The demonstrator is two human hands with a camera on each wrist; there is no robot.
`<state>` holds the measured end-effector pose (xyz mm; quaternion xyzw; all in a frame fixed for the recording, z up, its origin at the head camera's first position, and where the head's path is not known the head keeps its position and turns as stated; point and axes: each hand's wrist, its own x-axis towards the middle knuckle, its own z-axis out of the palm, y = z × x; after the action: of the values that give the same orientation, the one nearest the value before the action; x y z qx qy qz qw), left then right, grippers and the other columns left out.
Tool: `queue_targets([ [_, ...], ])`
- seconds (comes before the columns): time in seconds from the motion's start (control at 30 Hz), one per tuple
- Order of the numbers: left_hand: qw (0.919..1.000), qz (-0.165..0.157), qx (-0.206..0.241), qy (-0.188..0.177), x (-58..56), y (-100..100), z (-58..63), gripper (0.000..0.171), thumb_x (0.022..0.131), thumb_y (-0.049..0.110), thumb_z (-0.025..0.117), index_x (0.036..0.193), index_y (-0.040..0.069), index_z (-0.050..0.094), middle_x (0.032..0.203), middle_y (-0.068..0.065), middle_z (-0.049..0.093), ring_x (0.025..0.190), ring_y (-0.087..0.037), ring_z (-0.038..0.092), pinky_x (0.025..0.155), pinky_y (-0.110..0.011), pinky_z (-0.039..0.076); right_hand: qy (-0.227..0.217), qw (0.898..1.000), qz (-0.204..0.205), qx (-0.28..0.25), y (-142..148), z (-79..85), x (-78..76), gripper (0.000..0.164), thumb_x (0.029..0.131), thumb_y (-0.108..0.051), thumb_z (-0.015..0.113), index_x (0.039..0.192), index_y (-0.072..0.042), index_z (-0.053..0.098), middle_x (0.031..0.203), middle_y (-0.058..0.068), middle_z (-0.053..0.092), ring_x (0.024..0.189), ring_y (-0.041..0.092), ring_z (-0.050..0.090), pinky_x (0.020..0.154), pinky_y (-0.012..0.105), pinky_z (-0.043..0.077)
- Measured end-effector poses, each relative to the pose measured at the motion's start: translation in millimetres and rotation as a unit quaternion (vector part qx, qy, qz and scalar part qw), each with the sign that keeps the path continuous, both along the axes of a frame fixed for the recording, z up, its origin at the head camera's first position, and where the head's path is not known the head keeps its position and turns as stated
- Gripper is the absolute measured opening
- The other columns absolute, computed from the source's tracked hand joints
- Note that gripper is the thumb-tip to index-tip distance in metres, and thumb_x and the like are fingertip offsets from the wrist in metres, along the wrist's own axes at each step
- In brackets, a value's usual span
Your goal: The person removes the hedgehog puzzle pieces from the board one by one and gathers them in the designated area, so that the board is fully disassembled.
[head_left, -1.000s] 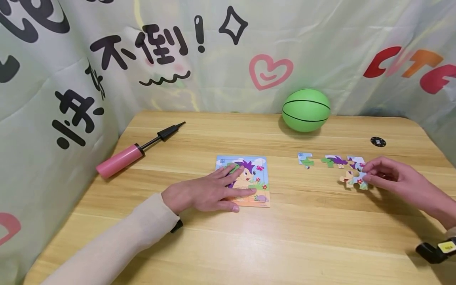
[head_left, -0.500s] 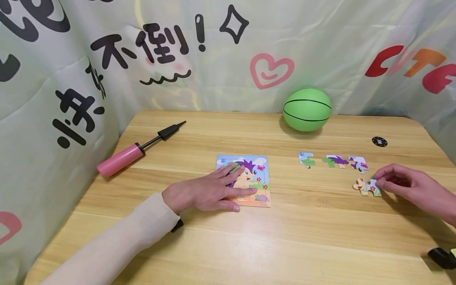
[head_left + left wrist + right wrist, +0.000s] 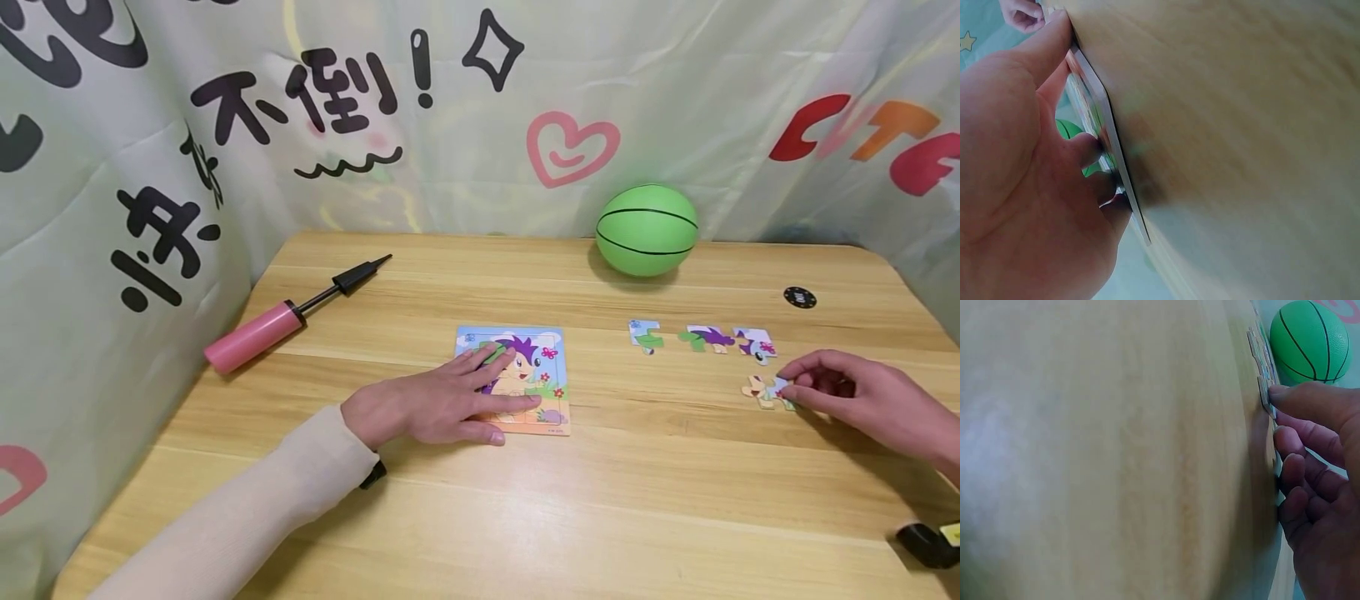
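Observation:
My left hand (image 3: pixel 435 408) rests on a square picture puzzle board (image 3: pixel 552 421), fingers spread over a purple-haired cartoon hedgehog and covering its left part. In the left wrist view, the fingertips lie on the board's thin edge (image 3: pixel 1124 169). Over at the right, my right hand (image 3: pixel 862 400) pinches the right end of a beige and blue puzzle piece (image 3: pixel 757 392) low at the table; the fingers hide part of it. Just beyond it are a blue piece with a pink butterfly (image 3: pixel 756 342), a purple and green piece (image 3: pixel 708 338) and a blue-green piece (image 3: pixel 645 335).
A green ball (image 3: pixel 647 232) with black lines stands at the table's back edge. On the left lies a pink hand pump (image 3: pixel 255 336) with a black nozzle. A round black chip (image 3: pixel 800 297) lies at the back right. Printed cloth (image 3: pixel 465 175) hangs behind the table (image 3: pixel 600 517).
My right hand drew the beige and blue piece away from the butterfly piece, rightward and nearer, then shifted slightly back left. The left hand has stayed on the board.

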<state>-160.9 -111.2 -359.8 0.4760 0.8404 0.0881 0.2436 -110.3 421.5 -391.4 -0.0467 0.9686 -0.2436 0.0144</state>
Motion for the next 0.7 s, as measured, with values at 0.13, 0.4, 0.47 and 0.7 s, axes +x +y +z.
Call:
queue_targets([
  [0.13,1.0,0.0,-0.002,0.0,0.1,0.0,0.1,0.061,0.115,0.047,0.051,0.172,0.038,0.032,0.184,-0.017,-0.01,0.17,-0.04,-0.016,0.138,-0.058,-0.002,-0.002,1.0,-0.004,-0.003,1.4,-1.0,-0.3,0.022,0.104,-0.022,0.077,0.117,-0.004,0.074,0.086,-0.013,0.061,0.071,0.003,0.047,0.059,0.023,0.038],
  [0.4,1.0,0.002,-0.001,0.0,0.3,-0.2,-0.5,0.061,0.115,0.048,0.05,0.172,0.038,0.032,0.184,-0.017,-0.01,0.17,-0.039,-0.016,0.138,-0.058,-0.002,-0.011,1.0,-0.009,-0.012,3.5,-1.6,-3.5,0.027,0.107,-0.029,0.074,0.12,-0.006,0.072,0.086,-0.008,0.06,0.071,0.007,0.048,0.058,0.026,0.038],
  [0.47,1.0,0.002,-0.001,0.002,0.3,-0.4,-0.7,0.061,0.115,0.048,0.05,0.172,0.038,0.032,0.184,-0.017,-0.01,0.17,-0.039,-0.016,0.138,-0.058,-0.002,-0.01,1.0,-0.013,-0.011,2.9,-1.7,-4.1,0.025,0.107,-0.03,0.073,0.119,-0.008,0.072,0.086,-0.008,0.06,0.071,0.007,0.048,0.058,0.027,0.038],
  [0.7,1.0,0.003,-0.003,0.002,0.7,0.2,0.4,0.061,0.115,0.048,0.05,0.172,0.038,0.032,0.184,-0.016,-0.01,0.17,-0.04,-0.016,0.138,-0.059,-0.002,-0.003,1.0,-0.014,-0.01,0.5,5.5,-4.1,0.027,0.109,-0.026,0.07,0.124,-0.003,0.071,0.089,-0.015,0.063,0.073,0.0,0.049,0.058,0.024,0.041],
])
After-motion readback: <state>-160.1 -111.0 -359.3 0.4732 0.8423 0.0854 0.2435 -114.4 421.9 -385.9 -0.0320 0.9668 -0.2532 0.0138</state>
